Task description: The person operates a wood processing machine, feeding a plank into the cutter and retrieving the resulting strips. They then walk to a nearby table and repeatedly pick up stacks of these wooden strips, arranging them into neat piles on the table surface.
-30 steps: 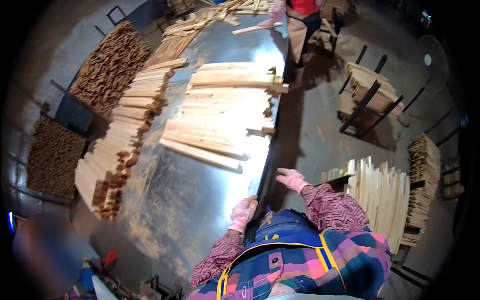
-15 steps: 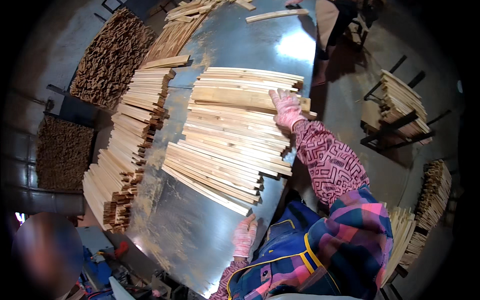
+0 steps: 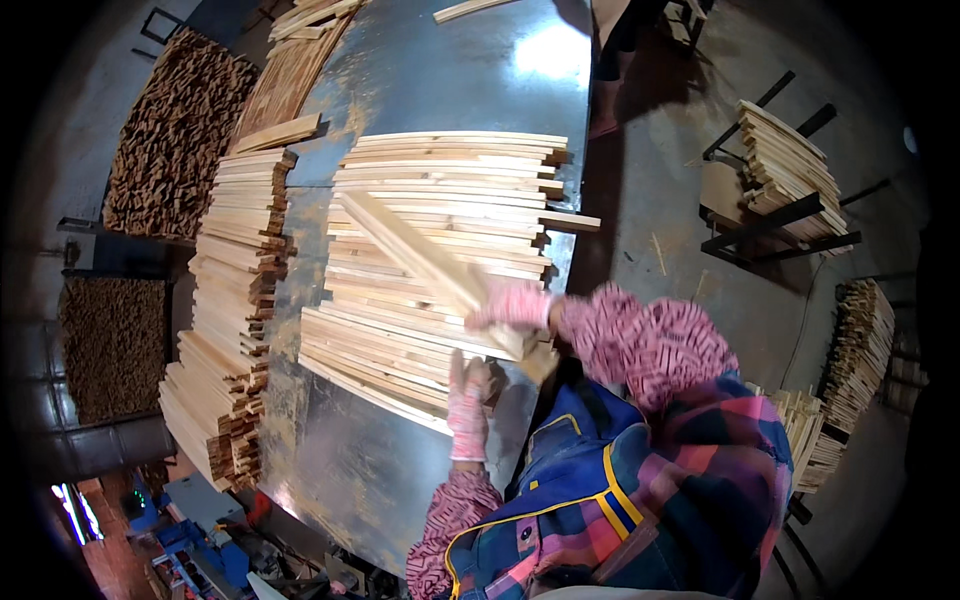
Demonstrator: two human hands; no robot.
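Note:
A wooden slat (image 3: 405,245) lies slantwise across the row of pale slats (image 3: 430,215) on the metal table. My right hand (image 3: 515,304), in a pink and white glove, is closed around it near its lower right end. That end is blurred, so I cannot tell whether more than one piece is in the grip. At the lower right ends of the nearest slats is my left hand (image 3: 467,408), gloved alike, with its fingers stretched upward and apart. It holds nothing that I can see. One slat (image 3: 572,221) sticks out of the row past the table's right edge.
A second long row of slats (image 3: 235,260) runs along the left side of the metal table (image 3: 350,490), where sawdust lies scattered. More wood (image 3: 285,85) is piled at the far left. Big wood stacks (image 3: 170,140) stand beyond, and a black rack with slats (image 3: 790,165) stands at right.
My right hand has come toward me, bringing a slat from the far part of the row and turning it slantwise. My left hand has moved up to the nearest slats' ends. The view has shifted.

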